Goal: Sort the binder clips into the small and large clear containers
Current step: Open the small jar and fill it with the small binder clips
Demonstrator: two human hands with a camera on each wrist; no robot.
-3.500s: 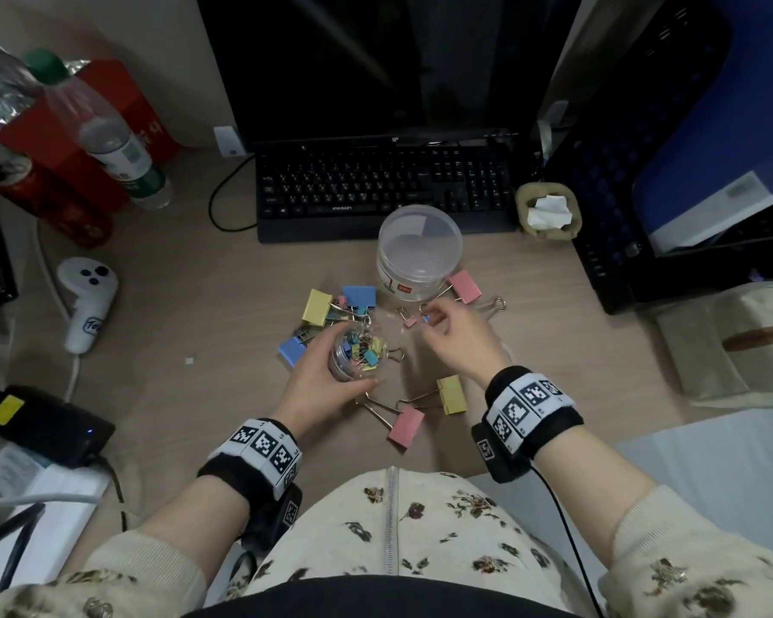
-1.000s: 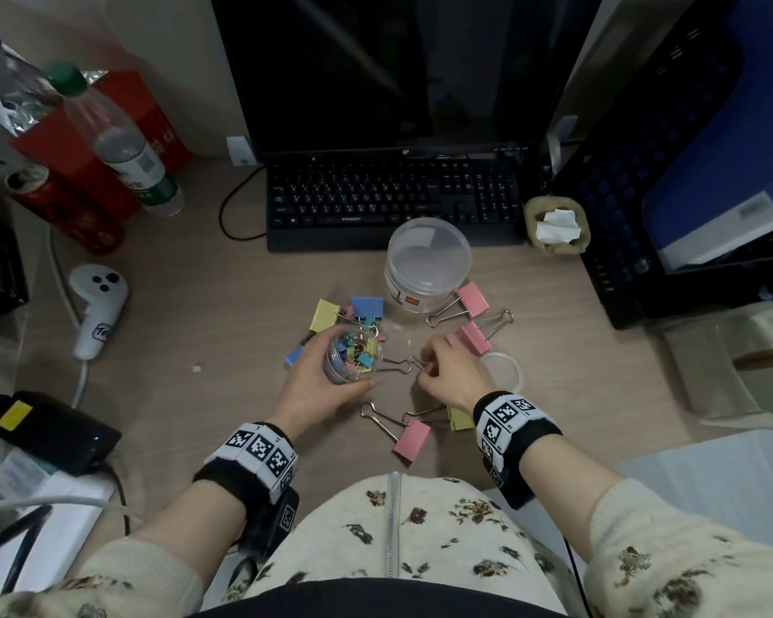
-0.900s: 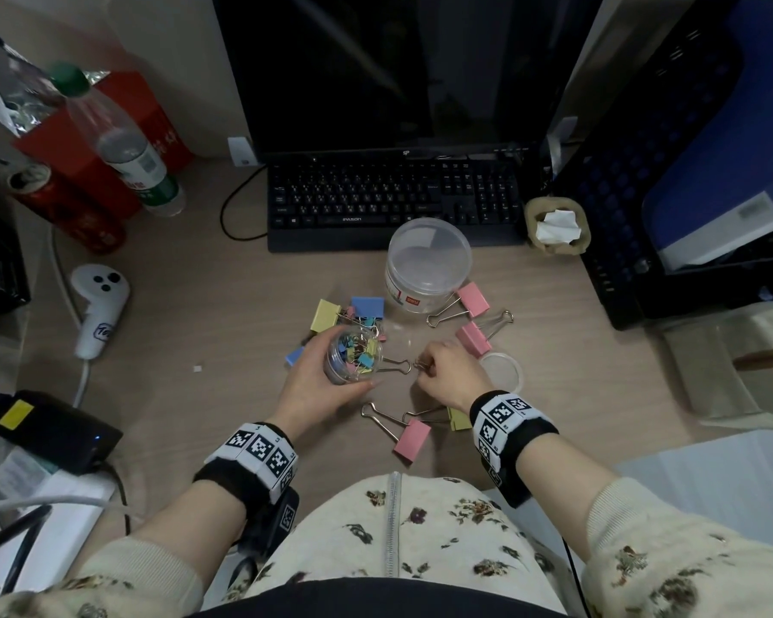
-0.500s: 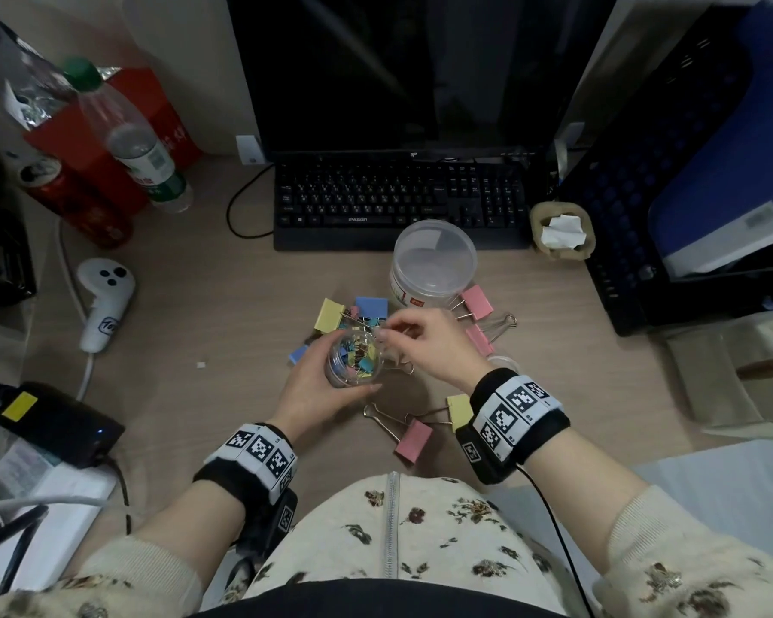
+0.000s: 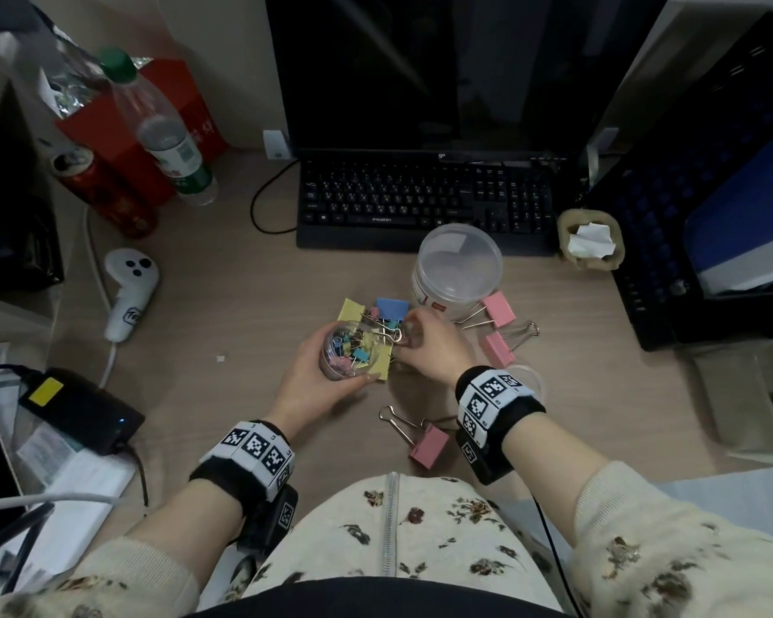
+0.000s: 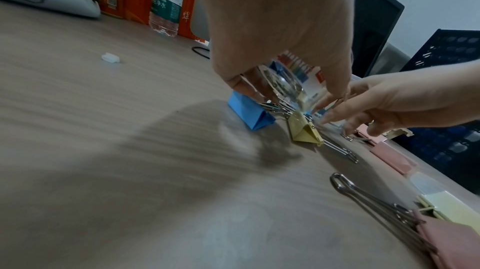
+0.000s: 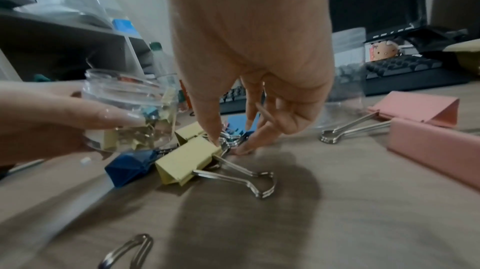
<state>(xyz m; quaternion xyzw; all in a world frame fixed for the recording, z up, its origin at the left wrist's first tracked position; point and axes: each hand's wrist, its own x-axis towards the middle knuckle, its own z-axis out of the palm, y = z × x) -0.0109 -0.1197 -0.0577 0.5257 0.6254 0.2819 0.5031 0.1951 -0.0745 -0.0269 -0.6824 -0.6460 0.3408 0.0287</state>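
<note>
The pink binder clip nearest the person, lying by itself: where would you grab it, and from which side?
Probably by the pink body, pinched from above across its two flat faces. The pink binder clip lies flat with its wire handles folded together and pointing away toward the left hand; they are thin and would slip.

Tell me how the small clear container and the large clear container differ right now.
The small clear container is held off the desk by the left hand; the large clear container stands untouched near the keyboard. The small one holds many little colored clips; the large one looks empty. Both are round, clear plastic, and uncapped.
</note>
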